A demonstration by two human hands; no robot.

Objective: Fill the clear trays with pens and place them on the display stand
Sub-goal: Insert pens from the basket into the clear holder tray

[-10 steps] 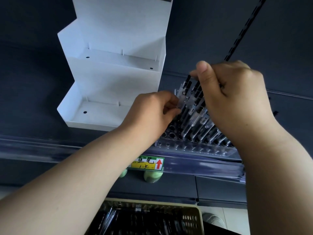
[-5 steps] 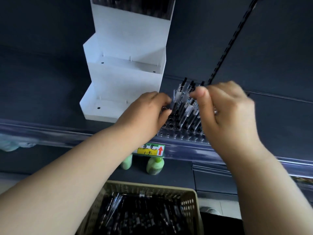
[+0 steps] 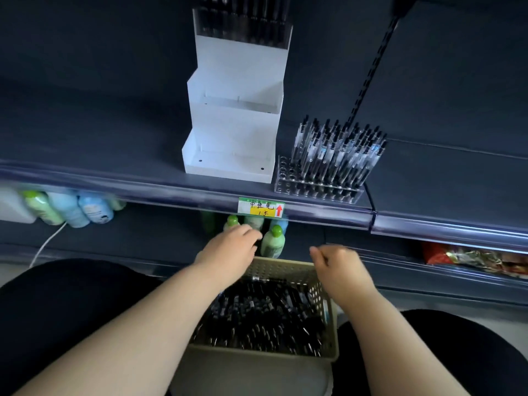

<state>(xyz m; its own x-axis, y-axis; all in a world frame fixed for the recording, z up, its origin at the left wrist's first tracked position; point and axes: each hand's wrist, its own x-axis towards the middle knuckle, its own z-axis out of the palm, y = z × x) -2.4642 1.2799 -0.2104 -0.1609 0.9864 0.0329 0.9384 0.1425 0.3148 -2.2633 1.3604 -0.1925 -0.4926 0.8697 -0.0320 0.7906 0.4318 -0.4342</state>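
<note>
Taking the head view, the only one supplied: how far along is the work? (supervisor)

Part done. One clear tray (image 3: 314, 187) stands on the shelf (image 3: 114, 178), just right of the white display stand (image 3: 233, 132) and not on it. Its pens (image 3: 337, 151) fill most holes; the leftmost columns are empty. An upper tray (image 3: 245, 30) of dark pens sits on the stand's top tier; the two lower tiers hold nothing. (inspector)

And the hands? (supervisor)

Both hang over the basket (image 3: 324, 284), well below the tray. The left hand (image 3: 231, 248) reaches past the far rim, grip spread and relaxed, nothing in it. The right hand (image 3: 340, 267) is blurred; its grip is loosely curled and no pen shows in it. Judgement: more stock is to be drawn, the empty holes topped up, the tray lifted onto a lower tier. (inspector)

Materials? (supervisor)

Tray — rigid glossy transparent plastic, a block with rows of round holes. Pens: slim clear barrels, black ends, leaning back together. Stand: matt white sheet, three boxy steps. Basket: beige perforated plastic, rectangular, heaped with loose dark pens (image 3: 263, 312). Shelf: dark, its glossy edge strip carrying a green-and-yellow price label (image 3: 261, 208); small green-capped bottles (image 3: 273, 242) below. (inspector)
</note>
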